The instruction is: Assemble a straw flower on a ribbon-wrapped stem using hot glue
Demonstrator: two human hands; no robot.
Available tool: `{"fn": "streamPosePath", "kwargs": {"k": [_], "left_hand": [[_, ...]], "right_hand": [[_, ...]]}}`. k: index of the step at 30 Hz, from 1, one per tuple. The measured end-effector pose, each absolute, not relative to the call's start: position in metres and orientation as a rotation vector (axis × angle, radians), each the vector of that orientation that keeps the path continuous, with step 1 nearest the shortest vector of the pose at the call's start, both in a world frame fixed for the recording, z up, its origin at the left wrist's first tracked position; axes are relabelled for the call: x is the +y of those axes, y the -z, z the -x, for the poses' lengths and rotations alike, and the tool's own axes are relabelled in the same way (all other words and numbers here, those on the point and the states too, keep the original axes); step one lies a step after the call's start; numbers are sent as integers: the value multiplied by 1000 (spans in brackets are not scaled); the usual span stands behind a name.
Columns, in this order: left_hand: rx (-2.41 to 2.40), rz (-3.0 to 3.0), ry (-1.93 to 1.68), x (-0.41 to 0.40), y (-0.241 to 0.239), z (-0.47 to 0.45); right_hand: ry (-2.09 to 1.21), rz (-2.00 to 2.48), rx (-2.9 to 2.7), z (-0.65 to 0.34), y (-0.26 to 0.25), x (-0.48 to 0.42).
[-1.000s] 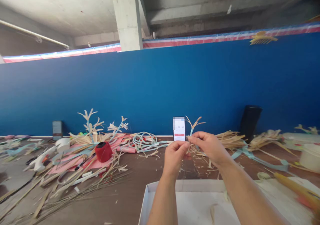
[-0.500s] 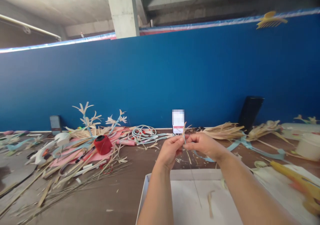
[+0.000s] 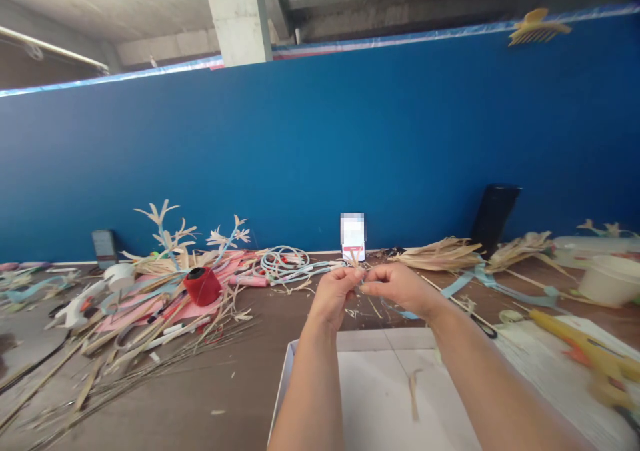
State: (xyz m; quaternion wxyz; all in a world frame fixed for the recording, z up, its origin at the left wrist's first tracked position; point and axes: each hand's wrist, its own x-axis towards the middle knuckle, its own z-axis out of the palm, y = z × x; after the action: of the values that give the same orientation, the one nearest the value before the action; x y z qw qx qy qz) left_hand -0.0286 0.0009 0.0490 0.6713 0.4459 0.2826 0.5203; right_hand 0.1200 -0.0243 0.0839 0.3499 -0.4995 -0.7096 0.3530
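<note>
The left hand [image 3: 333, 294] and right hand [image 3: 400, 287] are meeting almost fingertip to fingertip, thumbs and forefingers pinching the base of a small straw sprig [image 3: 356, 256]. The sprig is standing between them, its pale strands fanning upward; the fingers are hiding exactly what lies at the join. A thin stem [image 3: 394, 351] is slanting down from beneath the hands, though whether it is joined to the sprig I cannot tell.

For work this fine, a pinch low on the base is probably serving best: the left fingers holding firmly while the right ones make the small adjustments, with pressure light enough not to crush the dry strands (straw like this is likely splitting if squeezed hard). Keeping the wrists level should help, and the long stem is best hanging free rather than catching on a sleeve or edge.

Just nearer the person, a white box [image 3: 385, 339] is lying under the forearms, with a dry strip [image 3: 413, 394] resting inside. Beyond the hands, a phone [image 3: 354, 252] is leaning upright against a blue partition [image 3: 320, 157]. To the right, a straw bundle [image 3: 443, 254] is lying near the partition and a yellow glue gun [image 3: 575, 337] is resting closer in. Farther left, a red spool [image 3: 202, 286] is sitting among scattered strips, and flower-like sprays [image 3: 170, 237] are rising behind it.
</note>
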Motion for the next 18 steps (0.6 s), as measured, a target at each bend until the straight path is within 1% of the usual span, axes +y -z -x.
{"fn": "streamPosePath", "kwargs": {"k": [3,18], "left_hand": [[661,-972,-1206,0,-51,28],[687,-997,-1242,2,-50,29]], "right_hand": [[-850,1313,-1851,-117,-85,-25],[-737,1295,-1885,-111,-80,-23]]}}
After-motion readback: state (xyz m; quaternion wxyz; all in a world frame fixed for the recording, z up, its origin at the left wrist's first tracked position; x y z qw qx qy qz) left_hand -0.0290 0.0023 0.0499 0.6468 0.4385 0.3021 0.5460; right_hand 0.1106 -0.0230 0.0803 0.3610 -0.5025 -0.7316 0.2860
